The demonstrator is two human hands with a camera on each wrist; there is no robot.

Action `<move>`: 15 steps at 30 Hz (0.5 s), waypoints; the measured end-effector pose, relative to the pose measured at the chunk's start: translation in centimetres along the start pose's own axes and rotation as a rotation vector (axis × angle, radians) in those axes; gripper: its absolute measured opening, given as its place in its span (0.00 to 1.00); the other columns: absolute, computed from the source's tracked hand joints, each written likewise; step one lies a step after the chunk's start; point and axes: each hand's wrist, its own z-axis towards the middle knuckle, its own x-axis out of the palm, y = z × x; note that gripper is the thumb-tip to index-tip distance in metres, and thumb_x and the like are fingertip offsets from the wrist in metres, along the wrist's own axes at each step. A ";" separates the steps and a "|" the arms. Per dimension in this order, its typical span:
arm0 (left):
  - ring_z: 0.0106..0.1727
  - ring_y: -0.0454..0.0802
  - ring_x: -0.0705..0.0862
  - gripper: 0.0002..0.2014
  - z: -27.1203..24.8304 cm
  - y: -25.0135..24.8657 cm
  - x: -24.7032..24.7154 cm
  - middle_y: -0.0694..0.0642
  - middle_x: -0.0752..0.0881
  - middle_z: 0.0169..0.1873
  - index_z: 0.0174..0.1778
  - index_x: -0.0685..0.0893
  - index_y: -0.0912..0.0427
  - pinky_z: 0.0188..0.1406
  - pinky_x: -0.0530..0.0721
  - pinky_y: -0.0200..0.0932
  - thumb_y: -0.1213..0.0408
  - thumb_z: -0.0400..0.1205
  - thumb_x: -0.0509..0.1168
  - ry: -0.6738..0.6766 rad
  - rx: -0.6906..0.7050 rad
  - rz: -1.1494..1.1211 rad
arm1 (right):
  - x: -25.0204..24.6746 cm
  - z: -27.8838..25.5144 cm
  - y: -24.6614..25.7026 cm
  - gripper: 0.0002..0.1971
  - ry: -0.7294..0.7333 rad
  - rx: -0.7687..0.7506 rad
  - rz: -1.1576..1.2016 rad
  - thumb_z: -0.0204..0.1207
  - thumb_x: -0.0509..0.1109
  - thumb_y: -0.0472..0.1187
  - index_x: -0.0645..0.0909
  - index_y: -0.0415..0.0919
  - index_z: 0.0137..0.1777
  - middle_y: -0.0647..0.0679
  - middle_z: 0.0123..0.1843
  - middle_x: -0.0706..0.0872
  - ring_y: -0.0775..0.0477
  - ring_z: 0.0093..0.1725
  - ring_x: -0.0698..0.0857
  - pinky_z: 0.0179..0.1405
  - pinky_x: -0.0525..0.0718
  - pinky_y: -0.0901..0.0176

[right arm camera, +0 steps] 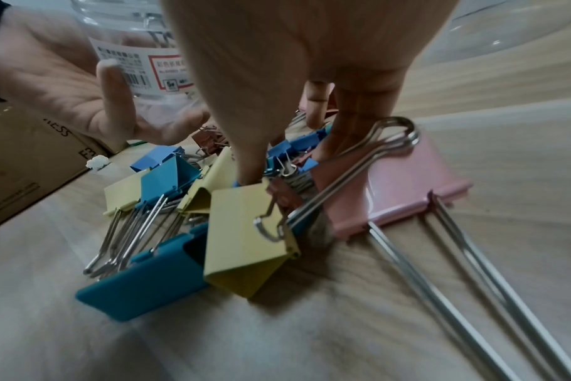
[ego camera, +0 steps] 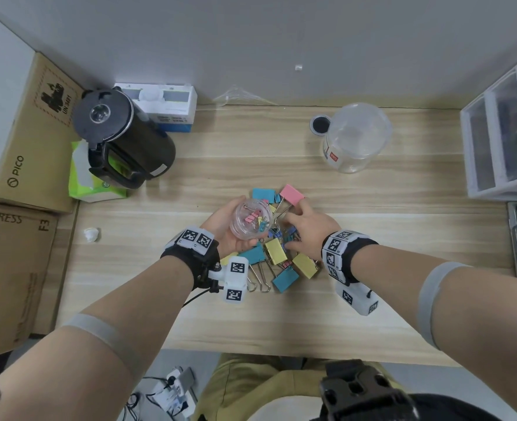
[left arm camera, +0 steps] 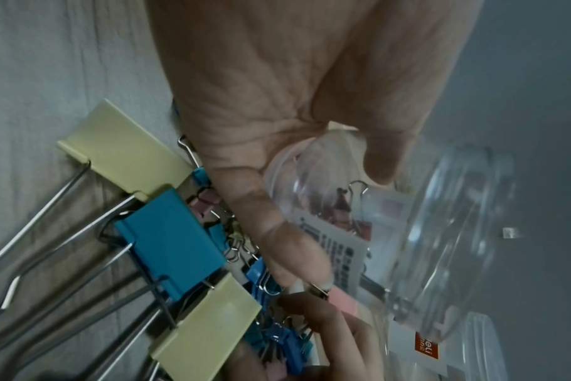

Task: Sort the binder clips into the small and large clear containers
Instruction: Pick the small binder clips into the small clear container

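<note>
My left hand (ego camera: 236, 227) grips the small clear container (ego camera: 251, 220), tilted just above the clip pile, with a few small clips inside. The left wrist view shows its thumb and fingers (left arm camera: 287, 232) round the labelled container (left arm camera: 424, 232). My right hand (ego camera: 293, 226) reaches down into the small clips (ego camera: 281, 233). In the right wrist view its thumb and fingers (right arm camera: 346, 129) stand apart with small blue clips (right arm camera: 284, 152) between them. Large pink (ego camera: 292, 194), yellow (ego camera: 275, 250) and teal (ego camera: 284, 279) clips lie around. The large clear container (ego camera: 354, 138) stands upright at the back right.
A black kettle (ego camera: 120, 132), a green tissue pack (ego camera: 84, 177) and cardboard boxes (ego camera: 23, 132) crowd the left. A white drawer unit (ego camera: 500, 132) stands at the right edge. A small white object (ego camera: 92, 233) lies on the wooden table (ego camera: 403, 238).
</note>
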 end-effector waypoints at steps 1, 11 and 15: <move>0.49 0.60 0.88 0.26 0.0 0.0 0.0 0.62 0.90 0.54 0.64 0.89 0.53 0.23 0.89 0.44 0.41 0.88 0.54 0.000 -0.003 0.003 | 0.0 0.0 0.2 0.27 0.002 -0.005 -0.008 0.72 0.75 0.58 0.73 0.54 0.70 0.47 0.69 0.66 0.43 0.49 0.82 0.47 0.84 0.51; 0.42 0.57 0.93 0.24 -0.3 0.3 0.0 0.59 0.92 0.51 0.65 0.88 0.51 0.25 0.89 0.45 0.42 0.88 0.54 0.030 -0.001 -0.016 | 0.1 -0.3 0.8 0.20 0.002 0.019 0.015 0.79 0.64 0.45 0.73 0.52 0.71 0.44 0.71 0.68 0.44 0.42 0.78 0.40 0.78 0.54; 0.44 0.58 0.92 0.24 -0.3 0.4 -0.1 0.59 0.91 0.54 0.62 0.91 0.51 0.26 0.89 0.45 0.42 0.88 0.54 0.033 0.007 -0.040 | 0.2 -0.3 1.0 0.27 0.004 -0.002 0.007 0.72 0.70 0.57 0.68 0.51 0.68 0.43 0.68 0.68 0.44 0.42 0.80 0.39 0.82 0.53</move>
